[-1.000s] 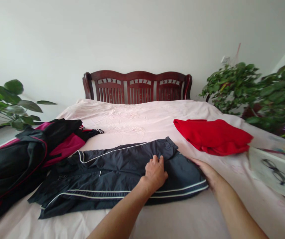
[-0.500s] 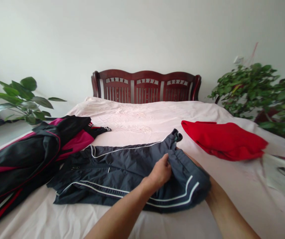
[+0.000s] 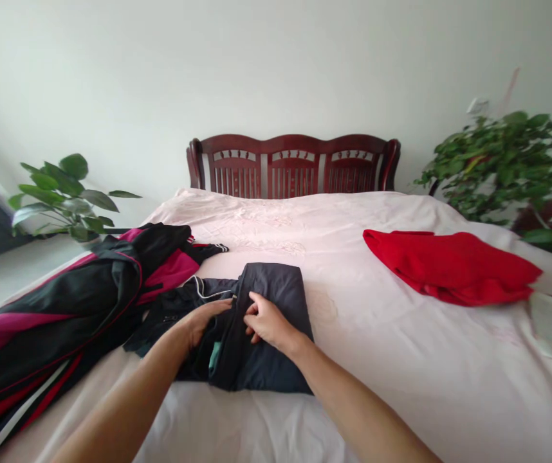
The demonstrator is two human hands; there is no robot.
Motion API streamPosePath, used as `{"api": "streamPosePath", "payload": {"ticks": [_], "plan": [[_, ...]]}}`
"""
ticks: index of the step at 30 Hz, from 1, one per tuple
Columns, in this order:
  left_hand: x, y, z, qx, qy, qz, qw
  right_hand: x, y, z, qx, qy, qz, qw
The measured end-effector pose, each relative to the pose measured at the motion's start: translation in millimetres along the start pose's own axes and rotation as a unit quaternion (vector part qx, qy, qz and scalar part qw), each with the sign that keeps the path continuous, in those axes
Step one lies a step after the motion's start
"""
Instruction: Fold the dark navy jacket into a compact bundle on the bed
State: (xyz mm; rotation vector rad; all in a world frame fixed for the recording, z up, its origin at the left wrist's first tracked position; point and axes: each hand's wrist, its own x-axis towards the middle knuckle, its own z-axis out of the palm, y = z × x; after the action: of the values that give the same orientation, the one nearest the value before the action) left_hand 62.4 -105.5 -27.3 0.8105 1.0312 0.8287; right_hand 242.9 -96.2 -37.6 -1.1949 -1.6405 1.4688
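Note:
A dark navy garment (image 3: pixel 276 283) with white piping lies on the bed in front of me, its right part folded over to the left into a thick panel. My left hand (image 3: pixel 203 318) rests on its left part, fingers stretched toward the fold's edge. On the folded panel, close to that edge, is my right hand (image 3: pixel 269 323), its fingers apart and loosely bent. A small green patch shows at the fold between my forearms. Neither hand visibly grips the cloth.
Black and magenta clothes (image 3: pixel 87 289) lie heaped on the left, touching the navy garment. A folded red garment (image 3: pixel 450 263) is on the right side of the pink bed sheet (image 3: pixel 382 360). Beyond stands a dark wooden headboard (image 3: pixel 293 167), with leafy plants (image 3: pixel 493 167) at the right.
The navy garment's right end has been folded over to the left. Both hands have moved left; the right hand, previously hidden under the cloth, now lies on top. The view has shifted slightly.

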Motion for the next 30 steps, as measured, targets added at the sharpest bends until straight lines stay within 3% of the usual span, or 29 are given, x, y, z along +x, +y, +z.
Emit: {"api": "streamPosePath", "payload": {"ticks": [3, 5, 9, 12, 17, 22, 24, 27, 29, 30], "plan": [[-12.4, 6.9, -16.9, 0.061, 0.069, 0.003, 0.996, 7.3, 17.4, 10.2, -0.034, 0.005, 0.004, 0.999], [-23.8, 4.3, -15.7, 0.174, 0.141, 0.072, 0.972, 7.3, 20.0, 9.1, -0.026, 0.007, 0.001, 1.0], [-51.5, -13.3, 1.2, 0.459, 0.24, 0.215, 0.828, 2.9, 14.8, 4.3, 0.007, 0.019, 0.006, 1.0], [-69.4, -25.9, 11.7, 0.569, 0.245, 0.201, 0.759, -1.4, 14.0, 4.3, 0.007, 0.052, -0.021, 0.998], [-71.6, -45.2, 28.4, 0.64, 0.217, 0.202, 0.708, -4.8, 21.1, 10.0, -0.032, 0.072, -0.066, 0.995], [-59.0, -71.5, 41.8, 0.745, 0.219, 0.235, 0.585, -8.9, 20.4, 0.3, 0.036, 0.06, -0.059, 0.996], [-58.2, -77.3, 40.9, 0.755, 0.223, 0.245, 0.566, -15.7, 18.0, -17.7, 0.027, 0.1, -0.073, 0.992], [-58.7, -77.2, 39.4, 0.764, 0.221, 0.253, 0.551, -29.3, 20.4, -56.9, -0.074, 0.253, -0.113, 0.958], [-57.1, -72.4, 42.0, 0.771, 0.215, 0.25, 0.545, -37.1, 28.4, -82.1, -0.115, 0.336, -0.088, 0.931], [-55.2, -69.2, 44.6, 0.773, 0.211, 0.248, 0.545, -40.1, 33.7, -91.8, -0.102, 0.348, -0.053, 0.93]]}}
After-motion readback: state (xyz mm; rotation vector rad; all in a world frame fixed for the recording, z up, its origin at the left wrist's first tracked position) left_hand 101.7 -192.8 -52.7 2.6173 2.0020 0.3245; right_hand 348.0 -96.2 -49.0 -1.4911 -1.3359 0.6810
